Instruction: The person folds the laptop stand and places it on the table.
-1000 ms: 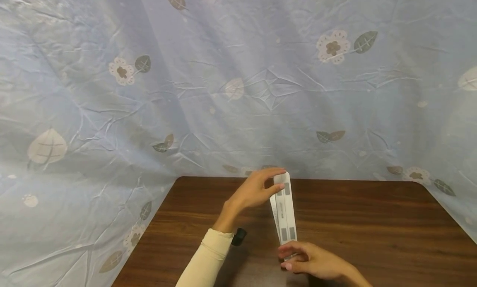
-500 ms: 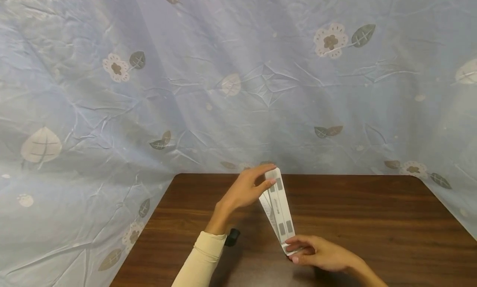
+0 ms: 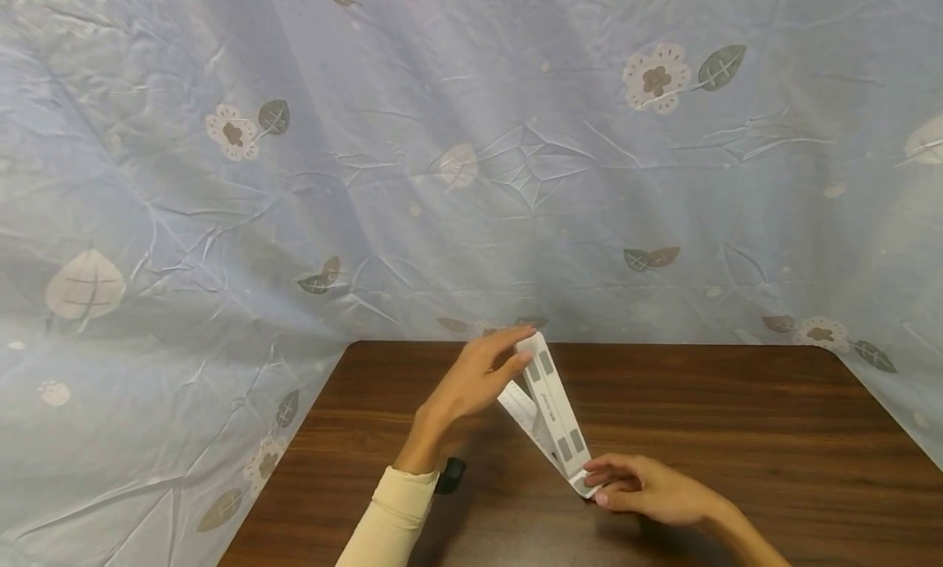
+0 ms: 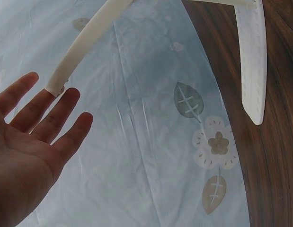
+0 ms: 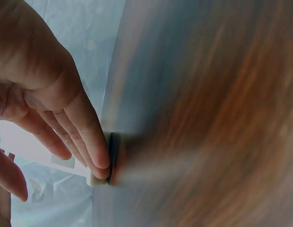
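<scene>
A white folding laptop stand [image 3: 554, 407] with grey pads leans over the table in the head view, its two long bars spread in a narrow V. My left hand [image 3: 475, 376] holds the upper end of the front bar between thumb and fingers. At the lower, hinged end, my right hand [image 3: 651, 487] grips the stand with thumb and fingertips. In the left wrist view, the left hand's fingers [image 4: 58, 116] are fairly straight at one bar's tip, while the other bar [image 4: 253, 61] hangs apart. The right wrist view shows fingers [image 5: 92, 127] over the stand's end.
The dark wooden table [image 3: 737, 436] spreads beneath both hands. Behind it and along its left side hangs a pale blue cloth [image 3: 412, 141] with leaf and flower prints. A small black device [image 3: 451, 474] sits at the left wrist.
The stand has tilted, its top moving left and its lower end moving right, and its bars have spread wider apart. Both hands have moved along with it, keeping their hold.
</scene>
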{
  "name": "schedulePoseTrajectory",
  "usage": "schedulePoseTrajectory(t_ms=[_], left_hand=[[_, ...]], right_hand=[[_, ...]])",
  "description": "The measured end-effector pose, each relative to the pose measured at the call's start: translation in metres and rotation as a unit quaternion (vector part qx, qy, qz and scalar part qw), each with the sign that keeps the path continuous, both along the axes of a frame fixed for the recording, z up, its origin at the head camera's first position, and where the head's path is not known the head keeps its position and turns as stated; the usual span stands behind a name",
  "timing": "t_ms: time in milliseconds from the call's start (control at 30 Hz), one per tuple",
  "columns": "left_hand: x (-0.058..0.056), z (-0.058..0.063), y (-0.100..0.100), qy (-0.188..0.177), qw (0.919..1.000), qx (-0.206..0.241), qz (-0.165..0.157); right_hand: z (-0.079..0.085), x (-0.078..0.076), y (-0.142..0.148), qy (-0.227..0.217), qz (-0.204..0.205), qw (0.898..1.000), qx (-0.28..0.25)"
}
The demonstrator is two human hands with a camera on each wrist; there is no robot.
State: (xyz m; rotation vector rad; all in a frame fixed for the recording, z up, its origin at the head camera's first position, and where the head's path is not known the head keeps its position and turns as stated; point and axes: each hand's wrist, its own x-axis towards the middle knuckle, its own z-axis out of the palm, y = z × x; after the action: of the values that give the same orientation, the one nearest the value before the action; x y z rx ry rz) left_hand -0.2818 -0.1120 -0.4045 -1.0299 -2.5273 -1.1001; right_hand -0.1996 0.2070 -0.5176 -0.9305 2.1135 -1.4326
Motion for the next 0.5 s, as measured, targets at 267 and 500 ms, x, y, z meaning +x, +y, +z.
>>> schedulePoseTrajectory(t_ms=[267,500], left_hand=[[0.004,-0.001,-0.007,-0.005,0.9999,0.007,-0.011],[0.009,-0.003,-0.01,-0.009,0.9997,0.018,-0.014]], right_hand=[[0.0,-0.005,0.009,-0.061,-0.002,0.998,-0.028],[0.001,-0.009,0.017,-0.057,-0.01,0.998,-0.027]])
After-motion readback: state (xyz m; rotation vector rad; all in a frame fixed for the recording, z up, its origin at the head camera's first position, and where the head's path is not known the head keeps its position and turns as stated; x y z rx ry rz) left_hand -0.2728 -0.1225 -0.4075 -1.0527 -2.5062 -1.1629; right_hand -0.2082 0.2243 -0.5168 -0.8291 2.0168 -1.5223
